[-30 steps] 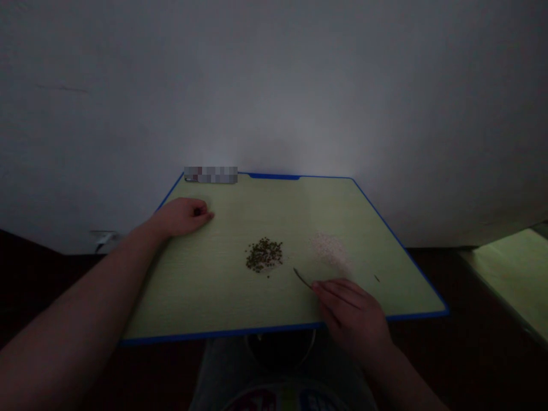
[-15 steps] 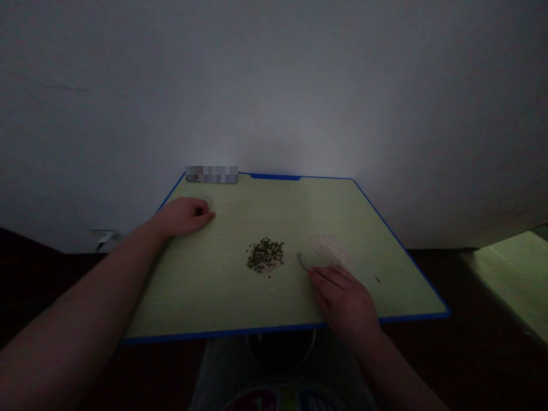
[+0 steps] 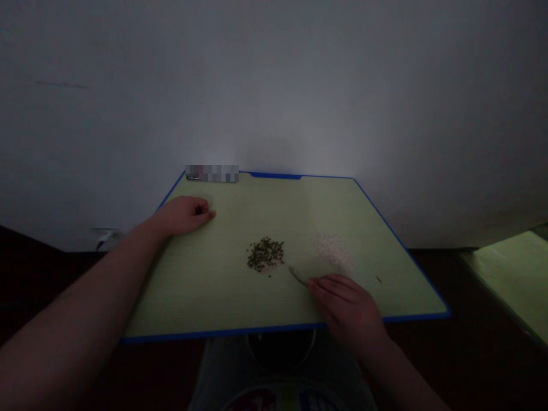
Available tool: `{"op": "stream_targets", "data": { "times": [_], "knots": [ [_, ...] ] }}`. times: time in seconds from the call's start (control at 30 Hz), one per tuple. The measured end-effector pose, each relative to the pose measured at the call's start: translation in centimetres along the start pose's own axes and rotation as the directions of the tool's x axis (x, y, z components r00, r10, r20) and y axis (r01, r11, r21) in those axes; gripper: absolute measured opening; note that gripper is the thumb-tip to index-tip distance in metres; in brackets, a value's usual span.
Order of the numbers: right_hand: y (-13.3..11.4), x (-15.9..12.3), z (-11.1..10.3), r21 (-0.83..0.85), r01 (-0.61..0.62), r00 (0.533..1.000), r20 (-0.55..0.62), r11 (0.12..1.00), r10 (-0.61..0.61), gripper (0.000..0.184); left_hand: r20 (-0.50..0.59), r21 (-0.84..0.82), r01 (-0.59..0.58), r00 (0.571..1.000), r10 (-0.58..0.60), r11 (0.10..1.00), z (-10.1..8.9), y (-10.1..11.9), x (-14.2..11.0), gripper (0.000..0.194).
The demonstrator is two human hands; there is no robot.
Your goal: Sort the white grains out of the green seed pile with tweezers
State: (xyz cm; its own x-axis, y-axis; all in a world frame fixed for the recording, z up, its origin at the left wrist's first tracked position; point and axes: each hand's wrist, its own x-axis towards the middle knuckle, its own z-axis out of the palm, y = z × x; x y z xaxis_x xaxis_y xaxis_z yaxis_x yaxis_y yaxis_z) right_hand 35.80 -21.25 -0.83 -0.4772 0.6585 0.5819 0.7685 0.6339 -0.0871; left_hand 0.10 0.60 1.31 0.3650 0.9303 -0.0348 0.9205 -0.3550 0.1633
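My right hand [image 3: 349, 305] pinches a thin, slightly curved tool [image 3: 298, 277] near the front of the board; its exact kind is hard to make out in the dim light. The tool's tip points left, just short of a pile of dark, mixed grains or beans [image 3: 265, 254]. Behind my right hand's fingers lies a spread of pale, rice-like grains [image 3: 333, 251]. My left hand [image 3: 184, 215] rests on the left side of the board, curled into a loose fist, with nothing visible in it.
A light-topped folding table [image 3: 240, 308] with a blue edge stands against the wall [image 3: 274, 85]. At its far left edge is a blurred-out label [image 3: 212, 173]. One small dark sliver [image 3: 379, 279] lies at right. Another pale surface [image 3: 514, 274] stands beyond, and a wall socket [image 3: 106, 235] is low left.
My right hand has drawn slightly toward me, and the tool's tip has moved left and nearer, from beside the pale grains toward the dark pile. My left hand has stayed put.
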Motion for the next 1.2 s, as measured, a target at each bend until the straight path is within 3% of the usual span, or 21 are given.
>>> {"op": "stream_targets", "data": {
  "times": [0.17,0.37,0.6,0.77,0.97,1.2],
  "knots": [
    [-0.6,-0.5,-0.3,-0.012,-0.011,1.000,-0.011,1.000,0.011,0.028,-0.005,-0.003,0.002,1.000,-0.002,1.000,0.1,-0.3,0.2,0.043],
    [-1.4,-0.2,0.9,-0.038,0.013,0.999,0.046,0.999,-0.012,0.031,0.001,0.000,0.013,1.000,-0.013,1.000,0.0,0.1,0.1,0.042],
    [0.2,-0.2,0.6,-0.156,-0.096,0.994,0.032,0.983,0.102,0.029,-0.010,-0.013,-0.003,1.000,0.003,1.000,0.1,0.0,-0.1,0.040],
    [1.0,0.1,0.2,-0.102,-0.136,0.990,0.011,0.985,0.138,0.028,-0.014,0.002,-0.002,1.000,0.002,1.000,0.4,-0.4,-0.1,0.041],
    [0.7,1.0,0.8,-0.021,-0.076,0.996,0.055,0.997,0.077,0.030,-0.018,0.008,-0.007,1.000,0.007,1.000,0.0,-0.1,-0.2,0.041],
    [0.2,0.5,-0.3,0.065,0.034,0.997,0.068,0.997,-0.039,0.029,-0.007,-0.001,-0.001,1.000,0.001,1.000,0.1,-0.2,0.0,0.042]
  ]
}}
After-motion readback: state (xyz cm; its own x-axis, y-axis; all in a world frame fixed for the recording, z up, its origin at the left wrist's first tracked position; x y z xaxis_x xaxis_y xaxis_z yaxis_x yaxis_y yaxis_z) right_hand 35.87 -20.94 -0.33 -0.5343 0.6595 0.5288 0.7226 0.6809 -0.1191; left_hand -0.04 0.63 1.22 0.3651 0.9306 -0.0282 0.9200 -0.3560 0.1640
